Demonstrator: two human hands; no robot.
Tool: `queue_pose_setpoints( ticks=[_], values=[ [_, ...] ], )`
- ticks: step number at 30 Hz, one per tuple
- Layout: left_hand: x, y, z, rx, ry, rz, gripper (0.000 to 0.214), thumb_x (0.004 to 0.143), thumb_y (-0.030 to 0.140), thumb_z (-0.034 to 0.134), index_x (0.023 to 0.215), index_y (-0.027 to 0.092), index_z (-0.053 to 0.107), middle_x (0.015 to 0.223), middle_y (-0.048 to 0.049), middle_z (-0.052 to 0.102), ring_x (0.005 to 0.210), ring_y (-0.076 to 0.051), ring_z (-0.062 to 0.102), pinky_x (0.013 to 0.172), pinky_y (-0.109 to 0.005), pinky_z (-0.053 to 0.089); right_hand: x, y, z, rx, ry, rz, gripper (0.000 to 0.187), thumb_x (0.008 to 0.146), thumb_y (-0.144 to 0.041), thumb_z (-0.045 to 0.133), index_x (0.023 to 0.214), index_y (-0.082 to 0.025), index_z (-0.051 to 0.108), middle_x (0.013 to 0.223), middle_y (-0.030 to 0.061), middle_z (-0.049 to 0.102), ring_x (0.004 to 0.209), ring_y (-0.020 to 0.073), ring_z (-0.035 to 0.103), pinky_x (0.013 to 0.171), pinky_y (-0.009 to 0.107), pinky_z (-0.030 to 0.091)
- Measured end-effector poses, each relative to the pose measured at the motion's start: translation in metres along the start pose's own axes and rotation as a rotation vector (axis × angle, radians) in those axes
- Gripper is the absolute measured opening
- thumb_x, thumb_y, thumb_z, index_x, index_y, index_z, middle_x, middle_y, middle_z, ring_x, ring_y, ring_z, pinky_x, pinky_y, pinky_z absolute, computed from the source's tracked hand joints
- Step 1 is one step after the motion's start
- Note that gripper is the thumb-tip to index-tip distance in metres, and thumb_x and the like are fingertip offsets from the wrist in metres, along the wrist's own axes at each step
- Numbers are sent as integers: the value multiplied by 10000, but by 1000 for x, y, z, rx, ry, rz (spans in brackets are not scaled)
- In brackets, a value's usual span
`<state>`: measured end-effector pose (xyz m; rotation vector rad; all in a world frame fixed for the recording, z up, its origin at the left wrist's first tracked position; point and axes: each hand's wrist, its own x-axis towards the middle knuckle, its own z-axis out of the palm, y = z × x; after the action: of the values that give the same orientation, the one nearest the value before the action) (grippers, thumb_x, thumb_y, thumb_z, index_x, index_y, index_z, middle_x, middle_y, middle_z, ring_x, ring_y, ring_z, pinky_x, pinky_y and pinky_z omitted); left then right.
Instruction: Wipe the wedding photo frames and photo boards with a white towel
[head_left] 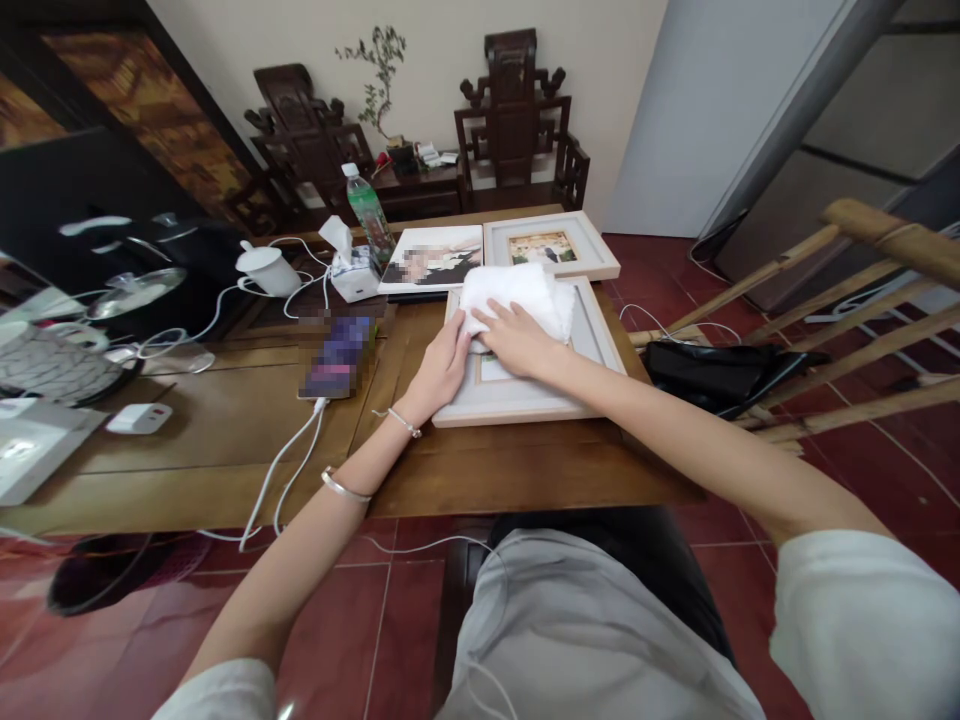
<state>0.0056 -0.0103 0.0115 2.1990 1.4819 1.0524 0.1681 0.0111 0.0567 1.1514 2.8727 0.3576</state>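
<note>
Right hand [516, 338], fingers spread, is being rested on white cloth [514, 285], covering its near side; left hand [448, 358], fingers together, is being held at its left corner. Crosswise, the cloth is being borne by the near frame [517, 402] beneath; beyond it, a second frame [551, 243] is being displayed.

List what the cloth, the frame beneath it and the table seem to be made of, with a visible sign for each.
Cloth: soft, matte fabric, perhaps terry cotton; it looks fluffy and is folded.
Frame: pale wood or a wood-look material, apparently matte; its edge is light tan.
Table: probably varnished brown wood; it has plank-like seams and a slight sheen.
</note>
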Motion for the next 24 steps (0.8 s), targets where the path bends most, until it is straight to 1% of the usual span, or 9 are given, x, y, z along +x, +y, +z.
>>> queue_pose_setpoints(
  ticks=[4,8,11,13,16,18,21,23,24],
  values=[
    [-1,5,-1,-37,6,-28,554,985,450,212,1353,105,441,1428,-143,445,1337,-221,396,1132,-390,271,-33,-19,-13,50,-37,-129,372,835,-77,455,1144,-138,652,1459,127,398,1320,353,353,981,489,390],
    [-1,5,0,-26,-27,-6,540,987,423,209,1330,98,472,1410,-148,467,1340,-223,391,1133,-397,274,-69,-26,-28,151,-107,-256,471,793,-18,454,1211,-164,612,1428,120,444,1309,317,385,966,456,409],
    [1,1,3,27,-63,41,497,980,389,259,1254,86,542,1401,-158,475,1361,-234,356,1146,-414,250,-82,-21,-32,186,-135,-236,507,781,2,435,1223,-180,607,1424,107,454,1315,292,389,976,438,407],
    [2,-4,6,55,-74,65,455,970,342,293,1230,80,559,1395,-166,478,1366,-245,345,1149,-436,246,-84,-15,-30,178,-134,-197,504,784,-4,436,1224,-181,606,1443,96,432,1337,288,359,1005,445,385],
    [3,-8,7,62,-79,103,407,941,238,319,1231,93,565,1376,-154,502,1358,-255,359,1137,-468,274,-73,0,-22,133,-105,-141,496,779,-4,444,1215,-171,610,1467,93,397,1366,297,306,1041,482,343],
    [4,-9,7,52,-83,134,404,912,173,329,1227,127,578,1358,-119,530,1346,-247,380,1126,-466,303,-56,12,-17,106,-47,-67,520,772,12,440,1230,-175,599,1479,89,377,1379,299,278,1059,502,317],
    [4,-7,5,46,-68,159,419,874,115,339,1191,151,612,1323,-86,568,1314,-230,430,1115,-434,336,-22,24,-14,76,105,49,534,792,9,428,1281,-163,557,1512,98,313,1400,307,221,1089,516,268],
    [4,-5,3,54,-54,163,419,855,97,350,1158,152,634,1287,-82,597,1274,-228,479,1104,-421,355,4,24,-12,52,175,52,484,828,-21,419,1273,-145,562,1528,104,272,1410,314,182,1105,518,237],
    [4,-4,2,57,-50,164,424,841,84,356,1148,151,642,1268,-80,612,1247,-227,508,1095,-416,368,16,22,-11,42,182,35,451,846,-39,414,1253,-143,579,1532,100,264,1413,313,170,1109,516,227]
  ],
)
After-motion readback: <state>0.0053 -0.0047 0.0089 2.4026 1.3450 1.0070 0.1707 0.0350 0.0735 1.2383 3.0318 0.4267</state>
